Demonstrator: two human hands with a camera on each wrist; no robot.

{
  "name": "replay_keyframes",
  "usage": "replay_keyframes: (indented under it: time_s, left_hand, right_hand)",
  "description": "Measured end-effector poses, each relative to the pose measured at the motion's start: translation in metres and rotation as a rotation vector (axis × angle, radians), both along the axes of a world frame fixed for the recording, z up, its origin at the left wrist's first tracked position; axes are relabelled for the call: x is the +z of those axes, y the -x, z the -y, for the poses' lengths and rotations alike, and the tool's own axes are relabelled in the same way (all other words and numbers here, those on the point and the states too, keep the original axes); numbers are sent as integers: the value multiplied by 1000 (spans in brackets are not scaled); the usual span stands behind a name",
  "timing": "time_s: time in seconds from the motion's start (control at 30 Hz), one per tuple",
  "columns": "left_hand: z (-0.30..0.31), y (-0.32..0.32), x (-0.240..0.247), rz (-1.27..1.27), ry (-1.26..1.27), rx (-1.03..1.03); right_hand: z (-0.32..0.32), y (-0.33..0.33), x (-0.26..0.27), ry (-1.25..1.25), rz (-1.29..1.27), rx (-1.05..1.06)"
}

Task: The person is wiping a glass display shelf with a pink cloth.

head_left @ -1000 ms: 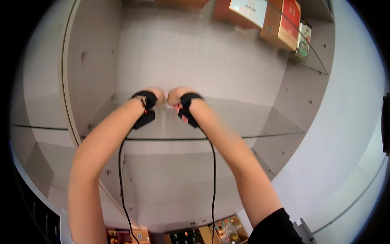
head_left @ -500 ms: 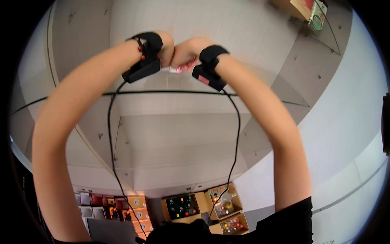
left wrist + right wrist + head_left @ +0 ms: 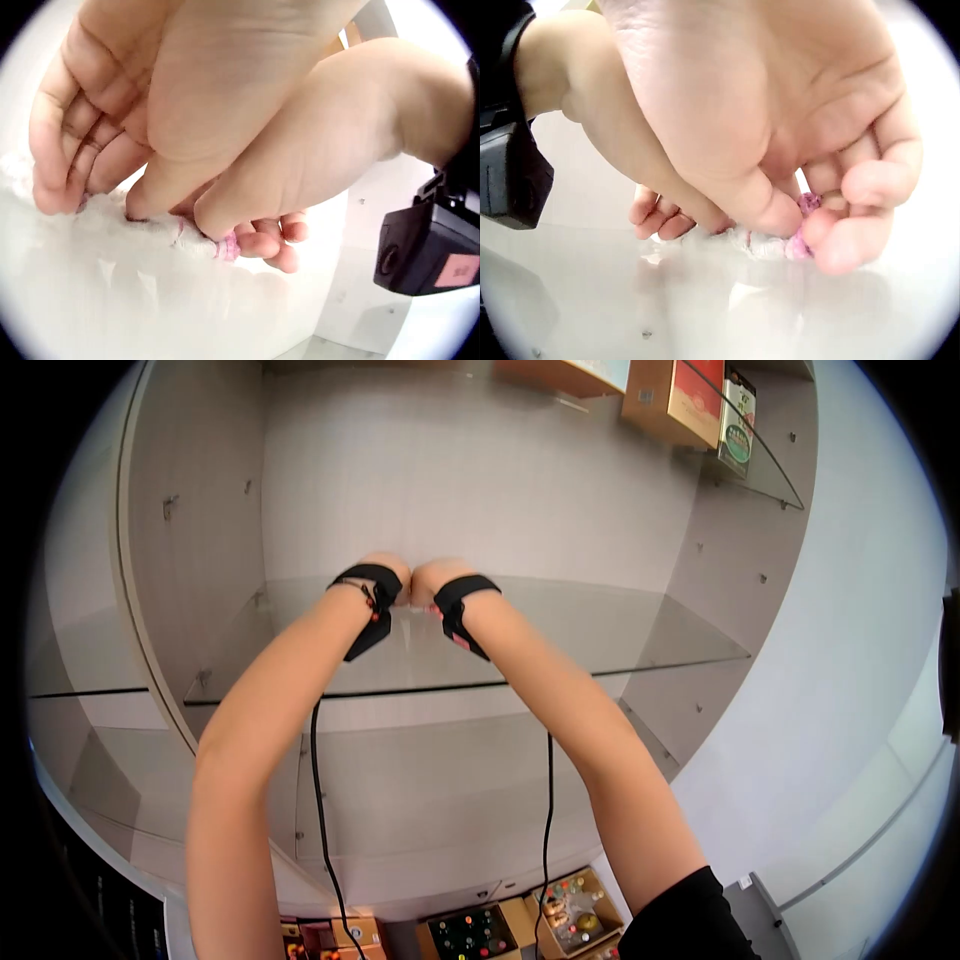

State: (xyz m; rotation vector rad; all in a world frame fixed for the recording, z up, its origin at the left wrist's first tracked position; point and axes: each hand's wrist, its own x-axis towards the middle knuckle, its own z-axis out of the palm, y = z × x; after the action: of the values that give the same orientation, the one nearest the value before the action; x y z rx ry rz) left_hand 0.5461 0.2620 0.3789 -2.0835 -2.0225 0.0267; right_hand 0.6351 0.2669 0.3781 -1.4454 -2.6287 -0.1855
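Note:
In the head view both hands are close together over the back part of a glass shelf (image 3: 560, 625). A thin white cloth with pink edging (image 3: 161, 231) lies bunched along the glass beneath the fingers. My left hand (image 3: 393, 572) pinches it with thumb and curled fingers. Beside it, my right hand (image 3: 436, 574) grips the pink-edged end, and pink cloth (image 3: 802, 246) shows between its fingers in the right wrist view. The wrists hide most of the cloth in the head view. The thumbs stand side by side, close over the shelf surface.
Boxes, one red and gold (image 3: 680, 405) and one green and white (image 3: 738, 425), stand on a higher glass shelf at upper right. Cabinet side walls (image 3: 190, 510) flank the shelf. Cartons of bottles (image 3: 575, 915) sit low in front. A black cable (image 3: 325, 820) hangs below the left arm.
Half a second ago both hands were drawn nearer to me, by the shelf's front edge, with the cloth between them. Now they have moved back toward the rear panel. The head view has shifted too.

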Motion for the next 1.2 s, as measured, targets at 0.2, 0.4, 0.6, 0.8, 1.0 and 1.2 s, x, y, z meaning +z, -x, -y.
replay_keyframes:
  time_s: [0.2,0.4,0.6,0.8,1.0,1.2]
  left_hand:
    - [38,-13,13,-36,113,-28]
    - [78,-45,27,-192,342,78]
    - [34,-28,17,-81,248,2]
    - [18,-23,10,52,134,22]
    - [25,-14,0,95,-49,0]
    - [65,-28,7,-69,-24,-98]
  right_hand:
    - [24,-12,9,34,115,-24]
    - [45,-30,14,231,135,-91]
    - [14,-26,11,167,81,-55]
    - [7,-13,9,-84,159,-17]
    - [-9,-8,-8,-210,24,41]
    - [51,-24,14,-110,196,5]
